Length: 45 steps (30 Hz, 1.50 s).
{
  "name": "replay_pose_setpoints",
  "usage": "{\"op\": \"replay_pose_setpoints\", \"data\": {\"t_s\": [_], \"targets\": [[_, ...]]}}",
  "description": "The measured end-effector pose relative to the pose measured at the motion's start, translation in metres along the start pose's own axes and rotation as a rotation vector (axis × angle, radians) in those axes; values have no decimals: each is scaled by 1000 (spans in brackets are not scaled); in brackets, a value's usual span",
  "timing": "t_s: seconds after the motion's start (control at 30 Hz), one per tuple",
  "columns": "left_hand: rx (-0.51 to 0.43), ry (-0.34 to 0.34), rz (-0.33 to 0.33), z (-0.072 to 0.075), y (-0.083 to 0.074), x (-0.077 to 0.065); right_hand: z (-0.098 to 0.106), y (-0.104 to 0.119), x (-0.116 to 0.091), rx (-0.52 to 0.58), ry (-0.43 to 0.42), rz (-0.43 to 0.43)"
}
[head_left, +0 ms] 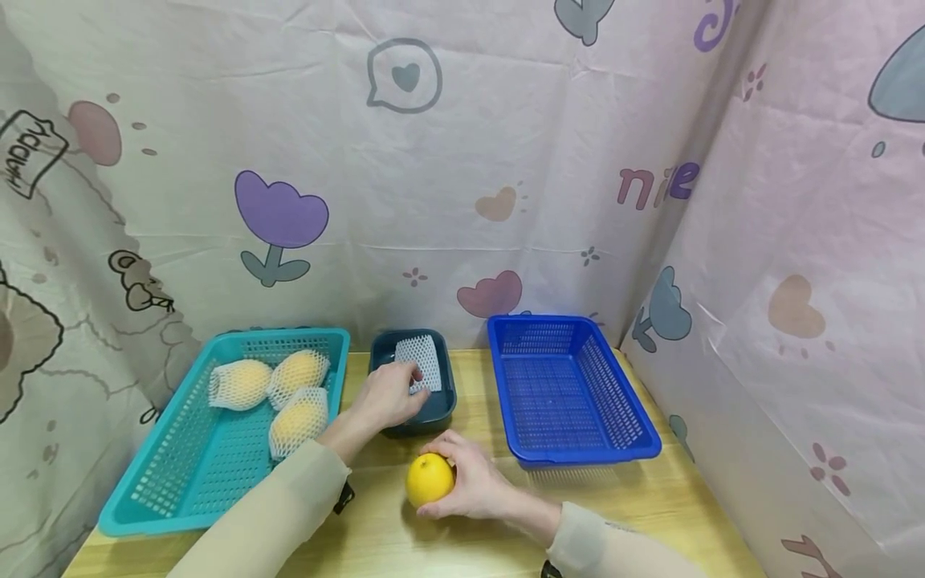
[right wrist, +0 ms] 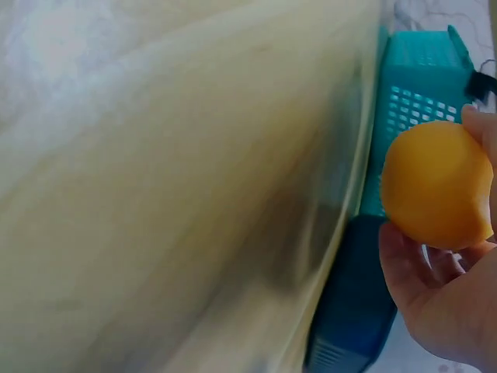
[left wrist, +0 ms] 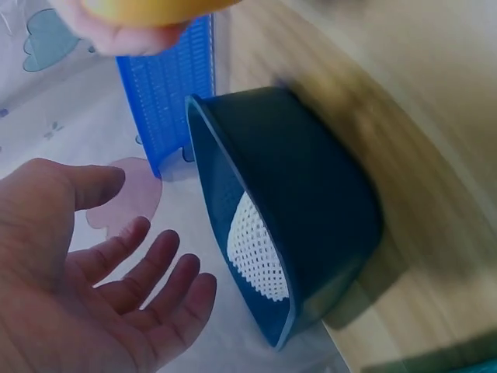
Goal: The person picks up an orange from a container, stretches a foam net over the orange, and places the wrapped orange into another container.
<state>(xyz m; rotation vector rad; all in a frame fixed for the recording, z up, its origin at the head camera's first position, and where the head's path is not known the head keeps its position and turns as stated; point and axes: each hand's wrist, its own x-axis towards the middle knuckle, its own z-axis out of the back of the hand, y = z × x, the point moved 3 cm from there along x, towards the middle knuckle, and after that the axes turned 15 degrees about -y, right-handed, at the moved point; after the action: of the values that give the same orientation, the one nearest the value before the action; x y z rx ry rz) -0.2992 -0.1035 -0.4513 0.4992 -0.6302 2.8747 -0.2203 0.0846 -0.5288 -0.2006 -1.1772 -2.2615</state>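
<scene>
My right hand (head_left: 477, 480) grips a yellow round fruit (head_left: 429, 480), likely a lemon or orange, above the front of the table; the right wrist view shows the same fruit (right wrist: 436, 185) between thumb and fingers. Over the small dark teal bin (head_left: 432, 413), my left hand (head_left: 390, 395) reaches with nothing in it. Its fingers (left wrist: 159, 264) are loosely bent and apart in the left wrist view. Inside that bin lies a white foam net sleeve (head_left: 428, 353), seen as a white mesh (left wrist: 255, 252) beyond the left fingertips.
On the left, a turquoise basket (head_left: 169, 429) holds 3 yellow fruits in white foam nets (head_left: 298, 421). A blue basket (head_left: 556, 401) stands on the right of the wooden table (head_left: 390, 538). Printed curtains (head_left: 405, 177) close off the back and sides.
</scene>
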Motion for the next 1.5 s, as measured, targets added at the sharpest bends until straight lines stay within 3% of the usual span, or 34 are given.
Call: {"op": "replay_pose_setpoints", "data": {"t_s": [0.47,0.73,1.1,1.37,1.5], "targets": [[118,78,134,-21,20,35,-6,-5,-3,-63,6,31],[110,120,224,-41,30,47,-5,-10,-3,-85,-15,38],[138,124,257,-64,40,59,-7,-13,-3,-95,-4,37],[187,175,315,-82,50,59,-7,-15,-2,-120,10,20],[167,173,338,-86,51,59,-6,-15,-2,-118,18,22]]}}
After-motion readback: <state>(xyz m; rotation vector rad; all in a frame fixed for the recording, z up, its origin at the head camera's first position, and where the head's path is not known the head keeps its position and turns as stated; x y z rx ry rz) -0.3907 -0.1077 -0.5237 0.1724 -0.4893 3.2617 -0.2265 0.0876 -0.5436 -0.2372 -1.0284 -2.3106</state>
